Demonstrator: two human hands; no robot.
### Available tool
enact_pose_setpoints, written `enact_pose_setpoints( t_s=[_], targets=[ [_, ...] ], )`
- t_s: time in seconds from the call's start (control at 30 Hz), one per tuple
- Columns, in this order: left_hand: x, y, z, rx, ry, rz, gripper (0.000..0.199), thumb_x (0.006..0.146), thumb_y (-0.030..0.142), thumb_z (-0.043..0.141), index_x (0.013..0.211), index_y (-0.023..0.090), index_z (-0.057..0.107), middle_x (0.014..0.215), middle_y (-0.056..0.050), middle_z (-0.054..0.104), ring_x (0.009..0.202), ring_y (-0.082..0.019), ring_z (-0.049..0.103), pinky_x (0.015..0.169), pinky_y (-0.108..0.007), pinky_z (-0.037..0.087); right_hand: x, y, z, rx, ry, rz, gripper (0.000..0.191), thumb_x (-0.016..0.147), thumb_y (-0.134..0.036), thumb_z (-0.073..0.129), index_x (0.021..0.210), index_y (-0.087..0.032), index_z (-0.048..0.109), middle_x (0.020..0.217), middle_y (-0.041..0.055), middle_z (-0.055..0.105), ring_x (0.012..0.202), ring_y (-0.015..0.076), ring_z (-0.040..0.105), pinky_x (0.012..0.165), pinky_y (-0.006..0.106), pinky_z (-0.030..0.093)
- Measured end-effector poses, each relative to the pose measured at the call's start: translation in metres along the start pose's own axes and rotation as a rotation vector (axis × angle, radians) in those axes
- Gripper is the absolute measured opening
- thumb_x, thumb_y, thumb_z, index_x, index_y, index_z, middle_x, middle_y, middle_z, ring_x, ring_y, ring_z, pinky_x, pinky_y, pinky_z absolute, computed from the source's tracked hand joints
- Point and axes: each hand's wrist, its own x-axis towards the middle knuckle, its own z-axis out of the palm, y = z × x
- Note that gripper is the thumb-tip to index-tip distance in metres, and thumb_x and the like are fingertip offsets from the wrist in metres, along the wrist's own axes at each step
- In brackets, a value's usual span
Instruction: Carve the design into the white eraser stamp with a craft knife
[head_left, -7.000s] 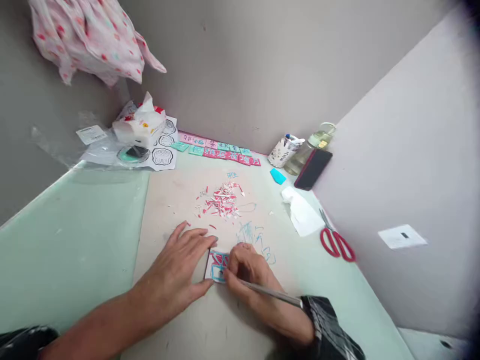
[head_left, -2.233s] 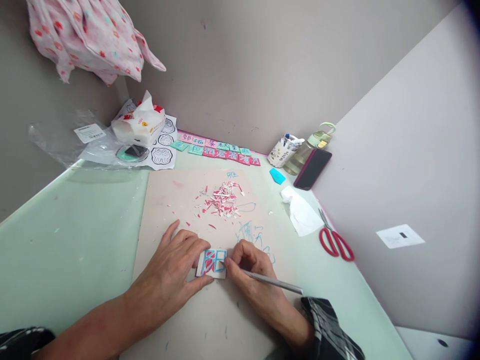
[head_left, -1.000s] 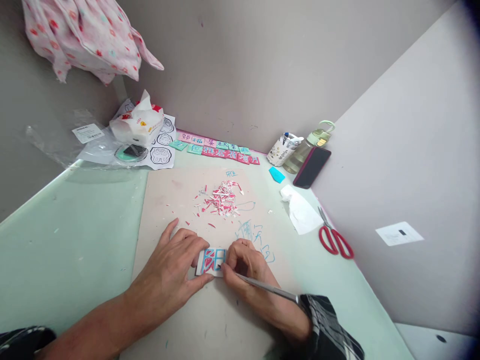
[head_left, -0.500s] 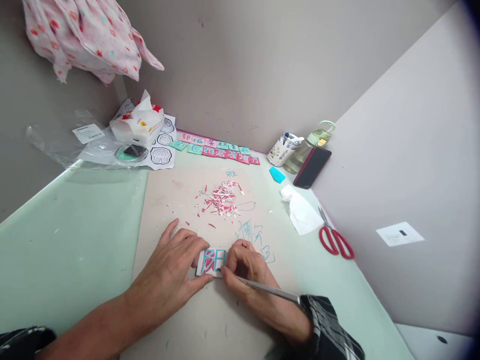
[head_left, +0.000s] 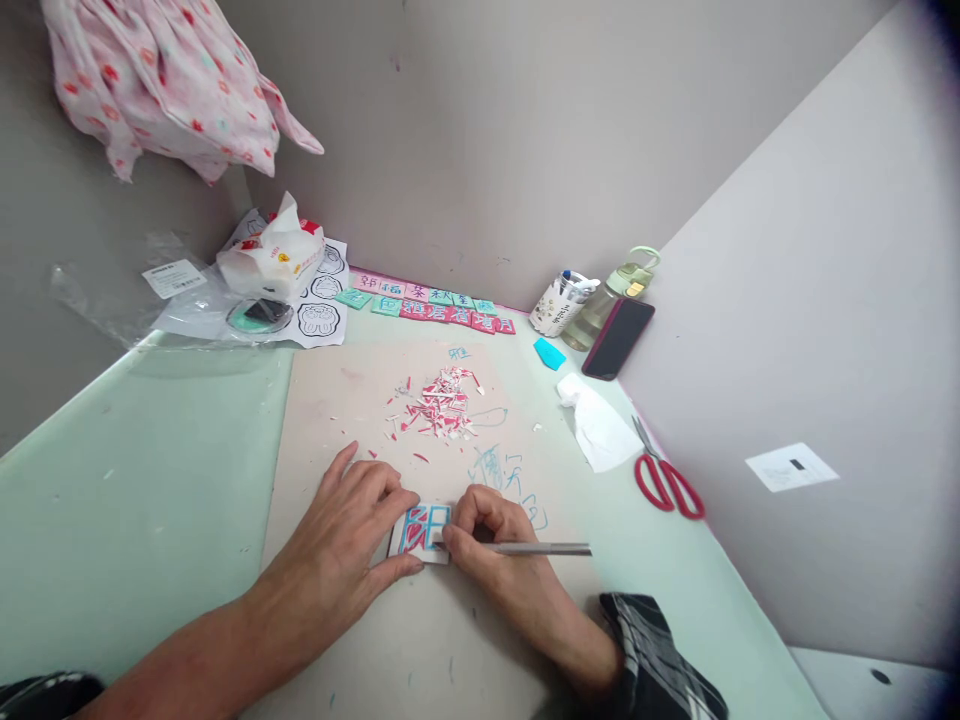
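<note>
My right hand (head_left: 491,535) pinches a slim silver craft knife (head_left: 551,549), its handle pointing right. The tip is at the right part of a small white carving block (head_left: 442,555). Blue outlines of a character and red patches cover the block's top. My left hand (head_left: 349,525) grips the block from the left, thumb at its near edge and fingers at its far edge. Beneath both hands lies a beige board (head_left: 322,400). Red and white shavings (head_left: 442,405) are heaped on it beyond the block.
Red-handled scissors (head_left: 667,485), a white tissue (head_left: 600,430), a phone (head_left: 619,340), a bottle (head_left: 607,300) and a pen cup (head_left: 559,305) line the right side. Character tiles (head_left: 427,310) run along the back wall. A tissue pack (head_left: 274,255) and plastic bag (head_left: 187,325) sit back left.
The craft knife's handle has swung from slanting down toward the right wrist to nearly level. Its tip stays on the block, which my left hand keeps gripping.
</note>
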Motion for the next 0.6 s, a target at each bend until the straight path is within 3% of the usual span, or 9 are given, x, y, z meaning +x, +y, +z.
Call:
enact_pose_setpoints(
  t_s=[0.4, 0.6],
  targets=[
    [-0.0007, -0.0049, 0.0013, -0.014, 0.002, 0.005, 0.034, 0.083, 0.018, 0.076, 0.112, 0.025, 0.059, 0.105, -0.002, 0.061, 0.108, -0.027, 0.059, 0.121, -0.060, 0.020, -0.0017, 0.0042, 0.0037, 0.013, 0.044, -0.035, 0.025, 0.085, -0.020, 0.061, 0.066, -0.022, 0.045, 0.068, -0.0027, 0.049, 0.072, 0.0160, 0.046, 0.064, 0.028, 0.035],
    [-0.0005, -0.0060, 0.0025, -0.022, -0.002, 0.008, 0.038, 0.083, 0.016, 0.077, 0.114, 0.026, 0.056, 0.106, -0.002, 0.060, 0.109, -0.026, 0.058, 0.122, -0.060, 0.018, -0.0010, 0.0027, 0.0014, 0.034, 0.012, -0.023, 0.024, 0.087, -0.027, 0.056, 0.067, -0.023, 0.044, 0.068, -0.0028, 0.049, 0.068, 0.0158, 0.043, 0.064, 0.030, 0.033]
  ],
)
